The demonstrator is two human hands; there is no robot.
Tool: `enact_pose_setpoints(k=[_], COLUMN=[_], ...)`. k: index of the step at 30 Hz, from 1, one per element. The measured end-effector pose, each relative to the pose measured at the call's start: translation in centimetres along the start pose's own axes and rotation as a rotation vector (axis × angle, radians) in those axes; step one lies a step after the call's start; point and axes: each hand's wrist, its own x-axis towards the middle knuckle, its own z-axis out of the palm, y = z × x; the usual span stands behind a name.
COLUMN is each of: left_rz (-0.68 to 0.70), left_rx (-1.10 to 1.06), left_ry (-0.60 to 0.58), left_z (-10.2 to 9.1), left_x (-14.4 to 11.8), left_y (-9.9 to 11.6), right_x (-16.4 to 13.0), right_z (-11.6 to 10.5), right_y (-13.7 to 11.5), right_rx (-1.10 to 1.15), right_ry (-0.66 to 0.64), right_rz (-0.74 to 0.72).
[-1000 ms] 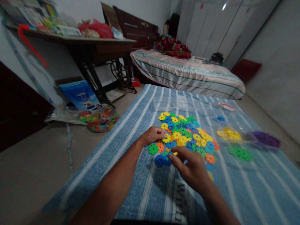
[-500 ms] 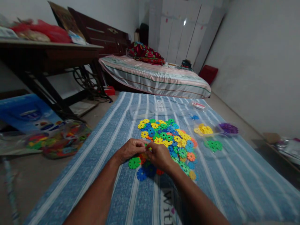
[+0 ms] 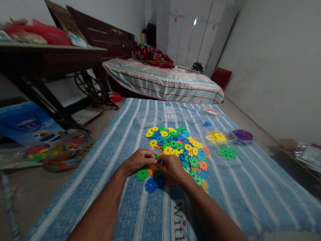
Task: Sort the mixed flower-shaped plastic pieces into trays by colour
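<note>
Blue cloth with white stripes (image 3: 95, 177) covers the worktop (image 3: 263, 197) before me, and on it, in the middle of the frame, lies a loose pile of flower-shaped plastic discs (image 3: 179, 146) in yellow, green, blue and orange. My left hand (image 3: 140, 162) and my right hand (image 3: 172, 168) meet with their fingertips over the lower left part of this pile. The fingers of both are bent in a pinch; a bit of green shows between them, but I cannot tell whether I grasp a disc or whether it only lies behind.

Just beside my left hand, a green disc (image 3: 142, 174) rests at the edge of the pile, and a blue disc (image 3: 150, 184) lies below it in the frame. To the right of the pile are sorted heaps: yellow pieces (image 3: 217, 137), purple pieces (image 3: 242, 135) and green pieces (image 3: 227, 153), with small blue pieces (image 3: 207, 124) above them. In the upper middle stands a bed (image 3: 160, 80).
</note>
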Motion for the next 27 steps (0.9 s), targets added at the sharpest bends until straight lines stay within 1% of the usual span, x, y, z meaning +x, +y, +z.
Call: enact_pose_setpoints(k=[2,5,8,10,11,13,16,17,18,19,20,21,23,25,27], left_rz=[-0.001,-0.027,-0.055,-0.061,-0.061,-0.056,-0.061,-0.063,-0.062,-0.058,-0.053,-0.045,-0.034,-0.024,-0.027], left_rx=[0.011,0.005,-0.032,-0.051,-0.055,-0.054,-0.038,-0.034,-0.030,-0.023,-0.013,0.000,0.035,0.074,0.107], left_ry=[0.009,0.028,0.058,0.069,0.068,0.060,0.063,0.067,0.071,0.075,0.080,0.086,0.105,0.133,0.152], left_z=[0.0,0.2,0.5,0.6,0.7,0.8,0.9,0.9,1.0,1.0,1.1,1.1,1.2,1.3,1.4], left_x=[0.0,0.0,0.0,0.0,0.1,0.3,0.5,0.5,0.5,0.5,0.5,0.6,0.6,0.7,0.7], left_y=[0.0,0.2,0.3,0.2,0.0,-0.2,-0.5,-0.5,-0.5,-0.5,-0.5,-0.5,-0.5,-0.6,-0.7], right_x=[0.0,-0.1,-0.2,-0.2,-0.1,0.0,-0.2,-0.3,-0.5,-0.7,-0.9,-1.2,-1.9,-2.7,-3.3], right_z=[-0.1,-0.5,-2.0,-4.0,-5.3,-8.5,-13.2,-14.3,-14.9,-15.0,-14.7,-13.9,-11.4,-8.5,-5.9], right_y=[0.3,0.9,2.5,4.5,5.7,8.5,12.3,13.2,13.8,14.0,13.9,13.5,11.8,9.3,6.7], right_rx=[0.016,0.062,0.097,0.059,0.025,-0.068,-0.318,-0.380,-0.414,-0.423,-0.408,-0.377,-0.290,-0.216,-0.186], right_ry=[-0.004,0.026,0.094,0.182,0.236,0.371,0.657,0.728,0.759,0.760,0.724,0.655,0.444,0.208,0.012], right_rz=[-0.004,-0.011,0.010,0.067,0.093,0.193,0.394,0.461,0.496,0.504,0.484,0.440,0.312,0.189,0.065])
